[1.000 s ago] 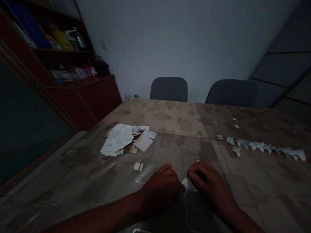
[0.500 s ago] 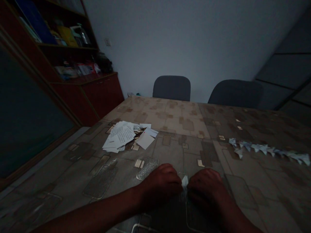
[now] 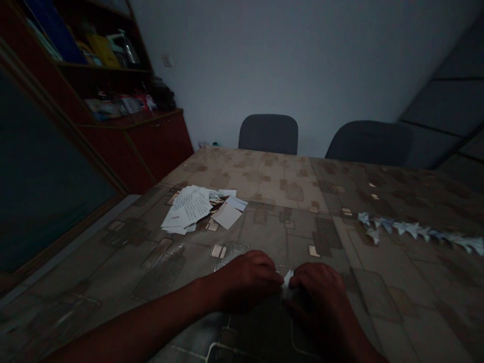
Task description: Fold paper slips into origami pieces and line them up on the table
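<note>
Low over the near part of the table, my left hand and my right hand face each other with bent, closed fingers. Between their fingertips is a small folded piece of white paper, gripped from both sides. Much of it is covered by my fingers, so its full shape cannot be made out. Off to the right lies a row of folded paper pieces with pointed tips. A loose pile of printed paper sheets rests to the left, beyond my left hand.
A patterned cloth covers the table. Two grey chairs stand at its far side against the wall. At the left is a red-brown cabinet with shelves full of household things. The room is dim.
My fingers have shifted slightly around the folded paper, which now leans a little to the right. The whole view has tilted slightly. Pile and row lie as before.
</note>
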The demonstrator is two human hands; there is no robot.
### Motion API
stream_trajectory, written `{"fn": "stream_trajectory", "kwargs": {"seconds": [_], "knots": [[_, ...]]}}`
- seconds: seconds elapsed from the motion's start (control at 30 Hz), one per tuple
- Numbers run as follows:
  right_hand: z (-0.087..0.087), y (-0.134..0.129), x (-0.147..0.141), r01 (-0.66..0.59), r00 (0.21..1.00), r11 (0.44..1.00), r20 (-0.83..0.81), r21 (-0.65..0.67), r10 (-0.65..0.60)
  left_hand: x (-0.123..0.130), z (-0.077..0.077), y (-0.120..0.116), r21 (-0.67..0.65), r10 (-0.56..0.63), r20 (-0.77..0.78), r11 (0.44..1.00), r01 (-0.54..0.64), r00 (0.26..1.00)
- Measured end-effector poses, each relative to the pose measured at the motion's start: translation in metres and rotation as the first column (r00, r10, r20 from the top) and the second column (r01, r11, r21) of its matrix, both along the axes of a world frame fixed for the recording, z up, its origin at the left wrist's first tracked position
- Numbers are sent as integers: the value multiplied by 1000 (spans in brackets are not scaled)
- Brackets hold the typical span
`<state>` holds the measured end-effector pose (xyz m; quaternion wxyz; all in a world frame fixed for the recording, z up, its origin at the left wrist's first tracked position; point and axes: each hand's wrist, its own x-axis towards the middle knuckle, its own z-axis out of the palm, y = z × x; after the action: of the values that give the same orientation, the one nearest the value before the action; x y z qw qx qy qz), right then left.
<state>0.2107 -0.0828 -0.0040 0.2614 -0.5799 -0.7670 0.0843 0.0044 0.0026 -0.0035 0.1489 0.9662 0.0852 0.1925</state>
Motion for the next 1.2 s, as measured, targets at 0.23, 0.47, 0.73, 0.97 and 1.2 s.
{"fn": "stream_trajectory", "kwargs": {"seconds": [0.23,0.47,0.73,0.97,1.2], "knots": [[2,8,14,-136,986,990,-97,-28,133,5,-1,2,42,8,54,999,-11,998],[21,13,29,-217,973,976,-73,3,217,16,11,2,179,50,29,982,-54,998],[4,14,19,-228,974,968,37,107,225,22,3,-4,321,113,31,940,-117,993],[8,15,20,-281,956,953,119,115,267,21,4,-2,339,88,43,936,-97,995],[2,19,23,-332,937,925,177,185,301,20,5,-3,322,92,24,942,-95,995]]}}
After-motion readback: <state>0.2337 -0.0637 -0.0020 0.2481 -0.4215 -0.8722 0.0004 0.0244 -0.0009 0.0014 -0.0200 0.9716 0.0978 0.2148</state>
